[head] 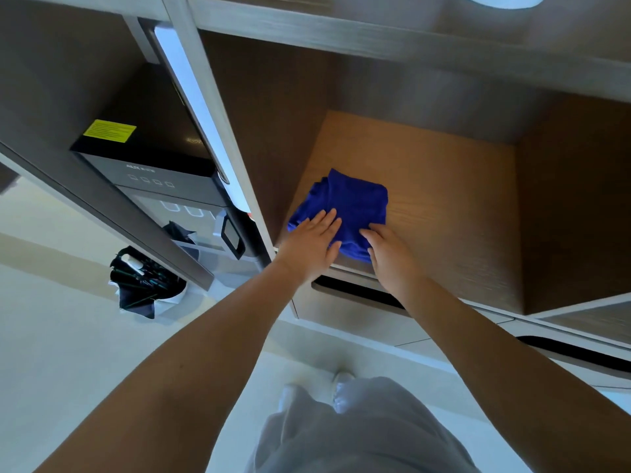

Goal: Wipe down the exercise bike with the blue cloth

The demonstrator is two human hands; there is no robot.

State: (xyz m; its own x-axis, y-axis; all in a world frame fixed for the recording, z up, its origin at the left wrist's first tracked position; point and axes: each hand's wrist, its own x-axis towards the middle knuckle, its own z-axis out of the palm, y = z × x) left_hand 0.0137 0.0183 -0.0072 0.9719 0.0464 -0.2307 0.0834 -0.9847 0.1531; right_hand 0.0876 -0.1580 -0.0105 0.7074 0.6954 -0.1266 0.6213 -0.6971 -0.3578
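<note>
We see a crumpled deep-blue cloth (355, 199) lying on the light brown wooden shelf (444, 206) of an open cabinet niche, close to the shelf's front edge and towards its left side. Both bare arms reach forward to it.

The left hand (309, 245) lies flat on the near left part of the cloth. Its grip is wide, the fingers straight and together, pressing on the fabric without closing round it. The right hand (392, 256) rests on the cloth's near right corner, where the fabric overhangs the shelf edge. Its fingers bend slightly over the cloth and its thumb is hidden, so we cannot tell whether that grip is pinching the fabric or only lying on it.

In the compartment to the left stands a tall black appliance (150, 165) with a yellow label on top. On the pale floor below it sits a black-lined waste bin (143, 285). Below the arms we see light grey trousers (358, 431) and white shoes (341, 378).
</note>
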